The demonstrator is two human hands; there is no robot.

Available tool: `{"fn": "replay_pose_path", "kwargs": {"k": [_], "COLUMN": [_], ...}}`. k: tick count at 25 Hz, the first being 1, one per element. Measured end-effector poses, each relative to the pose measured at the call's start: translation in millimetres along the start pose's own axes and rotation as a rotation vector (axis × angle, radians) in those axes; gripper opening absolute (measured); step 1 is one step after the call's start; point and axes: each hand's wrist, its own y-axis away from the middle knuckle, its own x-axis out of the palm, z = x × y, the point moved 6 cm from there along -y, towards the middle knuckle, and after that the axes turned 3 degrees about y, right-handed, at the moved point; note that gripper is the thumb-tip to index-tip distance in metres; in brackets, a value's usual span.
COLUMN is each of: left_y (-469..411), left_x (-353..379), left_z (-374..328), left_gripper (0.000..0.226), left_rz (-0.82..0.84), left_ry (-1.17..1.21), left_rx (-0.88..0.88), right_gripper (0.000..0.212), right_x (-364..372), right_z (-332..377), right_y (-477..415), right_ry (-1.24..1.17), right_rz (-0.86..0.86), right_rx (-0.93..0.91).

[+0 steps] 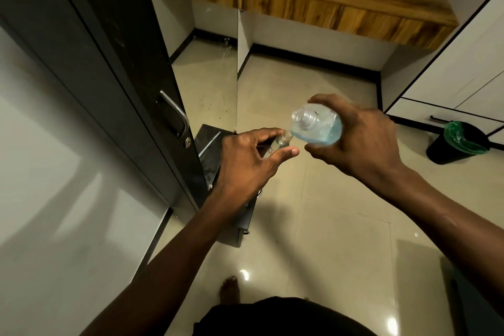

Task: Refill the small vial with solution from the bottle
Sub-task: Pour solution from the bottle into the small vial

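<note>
Head view: left hand (pixel 245 157), grip pinched on the small vial (pixel 281 142), thumb against fingers. Right hand (pixel 362 139), grip wrapped round the tilted bottle (pixel 317 128) holding blue liquid. Bottle just beside vial mouth, both above the floor (pixel 327 226).

The bottle (pixel 317 125) is clear, glossy plastic, with pale blue liquid showing through. The vial (pixel 283 141) is transparent too; whether it is glass or plastic cannot be told. The floor (pixel 341 226) is polished beige tile, shiny enough to throw back lamp glare. The door (pixel 90 43) has a dark, matt face and a bright metal handle (pixel 176 114). The shelf (pixel 341 0) is varnished wood with a strong grain. The bin (pixel 447 148) is black plastic, lined with a thin, glossy green bag (pixel 461 135).
</note>
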Motion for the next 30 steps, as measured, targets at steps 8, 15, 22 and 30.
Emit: {"fn": "replay_pose_path", "kwargs": {"k": [8, 15, 22, 30], "left_y": [37, 92, 110, 113], "left_x": [15, 53, 84, 98], "left_z": [115, 259, 316, 330], "left_gripper": [0.034, 0.03, 0.018, 0.018], "left_rz": [0.054, 0.181, 0.205, 0.188], "left_ry": [-0.119, -0.284, -0.234, -0.259], "left_rx": [-0.196, -0.479, -0.548, -0.578], "right_gripper": [0.08, 0.081, 0.076, 0.072], "right_x": [74, 123, 130, 135], "right_z": [0, -10, -28, -19], "right_y": [15, 25, 39, 54], "right_ry": [-0.536, -0.609, -0.626, -0.642], "right_rz": [0.035, 0.033, 0.036, 0.095], "right_rx": [0.229, 0.351, 0.417, 0.394]}}
